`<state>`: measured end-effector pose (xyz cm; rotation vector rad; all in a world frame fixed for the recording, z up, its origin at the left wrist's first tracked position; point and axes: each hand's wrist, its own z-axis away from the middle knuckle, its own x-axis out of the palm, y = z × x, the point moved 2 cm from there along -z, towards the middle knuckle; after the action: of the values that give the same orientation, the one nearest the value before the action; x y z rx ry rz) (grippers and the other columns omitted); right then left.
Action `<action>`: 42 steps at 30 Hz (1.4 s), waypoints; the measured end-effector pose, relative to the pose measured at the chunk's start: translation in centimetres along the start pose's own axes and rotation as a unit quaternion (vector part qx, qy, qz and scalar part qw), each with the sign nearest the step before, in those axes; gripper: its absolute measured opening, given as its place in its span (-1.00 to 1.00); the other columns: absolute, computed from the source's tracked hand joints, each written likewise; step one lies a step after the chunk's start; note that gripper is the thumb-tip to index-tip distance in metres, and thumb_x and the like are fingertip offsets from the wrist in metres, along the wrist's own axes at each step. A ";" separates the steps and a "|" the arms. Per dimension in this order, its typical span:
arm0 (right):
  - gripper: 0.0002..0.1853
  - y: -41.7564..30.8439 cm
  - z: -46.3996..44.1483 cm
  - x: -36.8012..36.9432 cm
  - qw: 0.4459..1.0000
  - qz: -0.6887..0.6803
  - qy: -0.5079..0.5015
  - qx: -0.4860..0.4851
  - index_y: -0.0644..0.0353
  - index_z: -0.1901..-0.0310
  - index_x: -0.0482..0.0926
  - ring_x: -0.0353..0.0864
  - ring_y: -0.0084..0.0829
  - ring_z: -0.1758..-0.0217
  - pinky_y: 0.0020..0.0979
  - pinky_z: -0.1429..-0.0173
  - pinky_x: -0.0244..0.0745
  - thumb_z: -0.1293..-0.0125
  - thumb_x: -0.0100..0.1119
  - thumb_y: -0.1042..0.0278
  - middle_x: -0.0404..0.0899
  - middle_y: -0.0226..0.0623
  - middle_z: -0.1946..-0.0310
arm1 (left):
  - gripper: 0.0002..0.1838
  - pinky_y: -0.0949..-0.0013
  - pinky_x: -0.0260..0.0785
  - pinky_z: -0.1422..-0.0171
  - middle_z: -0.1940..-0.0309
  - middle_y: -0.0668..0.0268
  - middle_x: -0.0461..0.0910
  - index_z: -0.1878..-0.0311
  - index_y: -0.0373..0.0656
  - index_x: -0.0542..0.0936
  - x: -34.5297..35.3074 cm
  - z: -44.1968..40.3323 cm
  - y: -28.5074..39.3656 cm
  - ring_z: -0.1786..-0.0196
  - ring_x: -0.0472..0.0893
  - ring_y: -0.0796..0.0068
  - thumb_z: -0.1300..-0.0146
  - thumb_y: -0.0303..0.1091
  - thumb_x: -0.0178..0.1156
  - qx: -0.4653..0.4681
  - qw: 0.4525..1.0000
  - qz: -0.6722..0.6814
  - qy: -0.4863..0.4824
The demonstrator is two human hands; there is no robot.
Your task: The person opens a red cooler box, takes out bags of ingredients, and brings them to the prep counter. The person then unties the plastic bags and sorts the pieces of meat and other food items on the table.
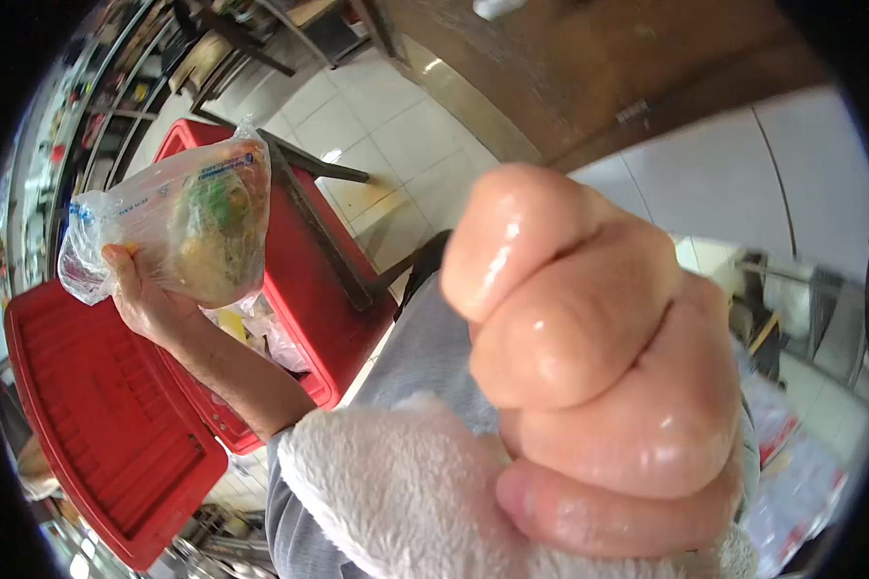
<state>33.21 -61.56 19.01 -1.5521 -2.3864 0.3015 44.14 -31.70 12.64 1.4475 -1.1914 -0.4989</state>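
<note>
My left hand (145, 294) is stretched out to the left, its fingers closed on the gathered end of a clear plastic bag (154, 232). Blue print runs over the bag, and through it show a green patch and pale yellowish and reddish contents that I cannot name. The bag is held above an open red bin (314, 275). My right hand (599, 357) is very close to the camera, curled into a wet-looking fist. A fluffy white towel (396, 482) comes out beneath it on both sides and appears gripped in it.
The bin's red lid (116, 415) hangs open at the lower left, and plastic packages (270, 333) lie inside the bin. A brown table (589, 68) stands at the top. Shelves (77, 125) line the left. Plastic-wrapped goods (797, 482) lie at lower right.
</note>
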 end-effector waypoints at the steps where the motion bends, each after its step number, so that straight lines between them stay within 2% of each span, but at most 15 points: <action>1: -0.91 1.0 0.5 2.3 1.000 -0.021 -0.008 -0.001 0.17 0.57 0.47 0.27 -0.51 0.67 -0.36 0.48 0.03 0.05 0.20 0.49 0.31 -0.43 0.67 | -0.67 0.37 0.35 0.02 0.19 0.22 0.51 0.09 -0.38 0.49 -5.4 -1.1 0.7 0.14 0.48 0.46 -0.30 -0.25 0.14 0.005 1.000 -0.009 0.016; 3: -0.91 4.6 0.0 -0.6 0.998 -0.057 -0.011 0.008 0.18 0.57 0.46 0.26 -0.51 0.67 -0.36 0.49 0.03 0.05 0.20 0.50 0.31 -0.43 0.67 | -0.68 0.39 0.34 0.04 0.21 0.25 0.50 0.11 -0.36 0.50 -6.6 -3.6 -1.6 0.16 0.47 0.48 -0.29 -0.24 0.16 -0.016 0.994 -0.062 0.088; 7: -0.91 11.2 0.1 -4.9 0.993 -0.114 -0.019 0.025 0.18 0.57 0.46 0.26 -0.51 0.69 -0.37 0.50 0.03 0.07 0.20 0.50 0.30 -0.42 0.68 | -0.72 0.46 0.30 0.08 0.29 0.31 0.50 0.26 -0.32 0.55 -0.5 -2.8 -3.9 0.21 0.43 0.55 -0.28 -0.23 0.17 0.056 0.984 -0.089 0.144; 8: -0.90 12.4 -0.3 -4.5 0.992 -0.117 -0.027 0.027 0.18 0.57 0.45 0.26 -0.51 0.69 -0.38 0.51 0.03 0.07 0.20 0.51 0.30 -0.42 0.68 | -0.73 0.46 0.30 0.07 0.31 0.31 0.50 0.27 -0.33 0.56 -1.6 -3.5 -3.8 0.20 0.44 0.55 -0.29 -0.24 0.16 0.043 0.990 -0.066 0.118; 15: -0.90 22.2 -3.8 -3.6 0.977 -0.201 -0.070 0.019 0.19 0.58 0.44 0.26 -0.51 0.71 -0.39 0.53 0.04 0.09 0.19 0.52 0.29 -0.42 0.69 | -0.74 0.46 0.33 0.06 0.25 0.27 0.53 0.20 -0.37 0.54 -4.8 -10.5 -5.1 0.20 0.48 0.54 -0.31 -0.29 0.13 0.091 0.976 -0.083 0.177; 17: -0.90 26.1 -4.6 -3.1 0.972 -0.217 -0.083 0.024 0.19 0.59 0.44 0.26 -0.51 0.71 -0.40 0.54 0.04 0.10 0.19 0.53 0.29 -0.42 0.69 | -0.74 0.45 0.34 0.03 0.24 0.27 0.53 0.16 -0.37 0.53 -4.9 -12.8 -6.4 0.18 0.49 0.52 -0.31 -0.30 0.12 0.054 0.978 -0.038 0.199; 20: -0.90 30.3 -4.8 -2.4 0.964 -0.250 -0.085 0.022 0.20 0.59 0.44 0.25 -0.51 0.72 -0.41 0.55 0.04 0.11 0.18 0.53 0.28 -0.42 0.70 | -0.72 0.40 0.38 0.02 0.20 0.24 0.53 0.10 -0.39 0.50 -6.5 -14.3 -7.1 0.15 0.51 0.48 -0.32 -0.31 0.10 0.066 0.938 -0.138 0.312; 23: -0.90 34.6 -5.6 -4.1 0.958 -0.273 -0.084 0.035 0.20 0.60 0.43 0.25 -0.51 0.73 -0.42 0.56 0.04 0.12 0.18 0.54 0.28 -0.42 0.70 | -0.69 0.38 0.40 0.00 0.16 0.19 0.54 0.04 -0.41 0.48 -7.7 -16.5 -8.3 0.11 0.52 0.44 -0.32 -0.31 0.09 0.011 0.956 -0.042 0.291; 26: -0.90 40.8 -7.2 -6.6 0.939 -0.330 -0.090 0.038 0.21 0.60 0.43 0.25 -0.52 0.74 -0.42 0.57 0.04 0.13 0.18 0.55 0.27 -0.42 0.71 | -0.69 0.37 0.39 0.00 0.14 0.16 0.54 0.04 -0.42 0.47 -4.7 -17.9 -9.5 0.12 0.53 0.41 -0.31 -0.32 0.10 0.088 0.953 -0.101 0.271; 27: -0.90 42.9 -8.1 -7.3 0.930 -0.353 -0.093 0.037 0.21 0.60 0.42 0.25 -0.52 0.74 -0.43 0.57 0.04 0.13 0.18 0.55 0.27 -0.42 0.71 | -0.71 0.38 0.39 0.02 0.18 0.19 0.54 0.09 -0.43 0.49 -4.5 -18.8 -9.8 0.15 0.53 0.42 -0.30 -0.34 0.11 0.145 0.919 -0.170 0.326; 30: -0.89 49.9 -11.6 -7.9 0.903 -0.411 -0.123 0.033 0.21 0.61 0.42 0.25 -0.52 0.75 -0.43 0.58 0.04 0.14 0.17 0.56 0.27 -0.42 0.72 | -0.74 0.39 0.39 0.05 0.21 0.21 0.55 0.13 -0.41 0.52 -4.0 -22.3 -10.1 0.17 0.52 0.45 -0.30 -0.35 0.13 0.186 0.890 -0.182 0.373; 32: -0.89 54.9 -14.4 -7.8 0.888 -0.439 -0.135 0.029 0.21 0.61 0.42 0.25 -0.52 0.75 -0.44 0.59 0.04 0.15 0.17 0.56 0.26 -0.42 0.72 | -0.71 0.35 0.42 0.07 0.23 0.24 0.54 0.12 -0.35 0.50 -4.4 -24.8 -10.6 0.18 0.53 0.42 -0.28 -0.28 0.16 0.158 0.901 -0.145 0.378; 37: -0.88 64.4 -19.2 -3.6 0.812 -0.581 -0.054 -0.020 0.22 0.67 0.39 0.19 -0.53 0.78 -0.43 0.62 0.03 0.23 0.16 0.59 0.23 -0.42 0.76 | -0.77 0.37 0.43 0.09 0.22 0.22 0.55 0.17 -0.37 0.53 -4.5 -30.8 -11.0 0.19 0.53 0.44 -0.30 -0.34 0.13 0.182 0.844 -0.138 0.485; 38: -0.87 65.7 -20.3 -3.0 0.789 -0.603 -0.101 0.058 0.22 0.70 0.37 0.18 -0.53 0.78 -0.43 0.63 0.01 0.25 0.13 0.61 0.23 -0.43 0.76 | -0.77 0.36 0.44 0.08 0.22 0.22 0.55 0.17 -0.37 0.52 -5.5 -31.5 -11.1 0.19 0.53 0.44 -0.30 -0.34 0.13 0.174 0.838 -0.137 0.499; 42: -0.87 73.8 -21.0 2.3 0.778 -0.608 -0.135 0.076 0.22 0.69 0.38 0.19 -0.52 0.77 -0.42 0.62 0.02 0.20 0.16 0.54 0.24 -0.42 0.76 | -0.76 0.35 0.44 0.08 0.22 0.21 0.55 0.15 -0.38 0.52 -8.4 -36.3 -12.5 0.18 0.53 0.42 -0.29 -0.34 0.14 0.162 0.797 -0.174 0.556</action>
<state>102.81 -29.34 15.26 0.3221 -2.8943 0.3898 75.87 -8.96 8.45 1.8293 -0.0392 0.3644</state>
